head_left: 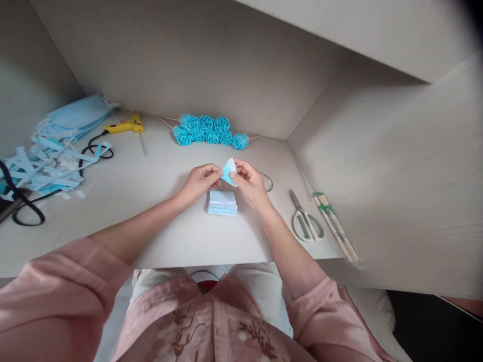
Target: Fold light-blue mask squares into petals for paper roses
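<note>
— What does the tabletop carry, biggest first?
— A heap of pale blue strips at the left, then a cluster of blue roses along the back.
— Are those done?
— They look fully formed, so some of the work appears complete.
— Next in size?
— A yellow glue gun at the back left, then white-handled scissors at the right. Neither is being touched.
— And what seems left?
— A neat stack of pale blue pieces at the middle, probably unworked.
— Smallest?
— One folded blue piece, held just beyond the stack. The left hand has its grip pinching the left corner; the right hand has its grip pressing the other side, thumb in front.
— How far along is it?
— Early, judging by its simple fold.
</note>
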Demonstrator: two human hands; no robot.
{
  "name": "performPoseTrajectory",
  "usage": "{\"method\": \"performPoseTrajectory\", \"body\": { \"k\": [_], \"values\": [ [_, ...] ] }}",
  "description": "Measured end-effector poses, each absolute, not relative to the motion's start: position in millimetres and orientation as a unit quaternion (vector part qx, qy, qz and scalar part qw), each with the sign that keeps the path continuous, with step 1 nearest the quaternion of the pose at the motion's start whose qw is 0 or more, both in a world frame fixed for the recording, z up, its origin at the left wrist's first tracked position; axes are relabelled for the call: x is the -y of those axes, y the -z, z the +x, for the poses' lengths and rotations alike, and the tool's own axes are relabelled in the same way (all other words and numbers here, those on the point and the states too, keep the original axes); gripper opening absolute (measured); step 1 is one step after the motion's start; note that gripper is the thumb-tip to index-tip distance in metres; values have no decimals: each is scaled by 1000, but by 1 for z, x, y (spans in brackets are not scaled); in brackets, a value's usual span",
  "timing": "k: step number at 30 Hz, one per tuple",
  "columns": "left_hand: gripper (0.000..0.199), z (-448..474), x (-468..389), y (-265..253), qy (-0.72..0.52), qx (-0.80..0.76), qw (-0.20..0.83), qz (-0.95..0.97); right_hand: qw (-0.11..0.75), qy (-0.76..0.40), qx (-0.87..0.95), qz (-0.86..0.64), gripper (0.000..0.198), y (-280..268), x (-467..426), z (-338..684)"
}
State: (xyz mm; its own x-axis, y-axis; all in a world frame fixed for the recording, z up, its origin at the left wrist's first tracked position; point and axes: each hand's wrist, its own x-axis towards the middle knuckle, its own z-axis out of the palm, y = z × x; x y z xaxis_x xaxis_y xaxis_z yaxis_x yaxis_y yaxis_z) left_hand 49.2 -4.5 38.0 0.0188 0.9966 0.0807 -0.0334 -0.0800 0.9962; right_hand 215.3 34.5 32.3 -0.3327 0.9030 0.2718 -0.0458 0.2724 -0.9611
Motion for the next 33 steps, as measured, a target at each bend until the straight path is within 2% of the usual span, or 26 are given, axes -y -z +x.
{"method": "performPoseTrajectory", "body": {
  "k": [11,16,22,27,33],
  "values": [
    [37,49,5,-34,-509,-443,496,547,464,-495,652,-340,42,-35,-30,214],
    [37,50,5,-34,-499,-450,496,551,454,-502,656,-333,49,-33,-32,214],
    [41,50,4,-33,-494,-438,520,543,464,-494,662,-319,47,-29,-33,215],
    [35,47,3,-34,-524,-417,560,487,465,-430,704,-323,39,-39,-33,224],
    [27,44,1,-34,-548,-384,599,440,417,-311,803,-291,43,-49,-32,231]
  ]
}}
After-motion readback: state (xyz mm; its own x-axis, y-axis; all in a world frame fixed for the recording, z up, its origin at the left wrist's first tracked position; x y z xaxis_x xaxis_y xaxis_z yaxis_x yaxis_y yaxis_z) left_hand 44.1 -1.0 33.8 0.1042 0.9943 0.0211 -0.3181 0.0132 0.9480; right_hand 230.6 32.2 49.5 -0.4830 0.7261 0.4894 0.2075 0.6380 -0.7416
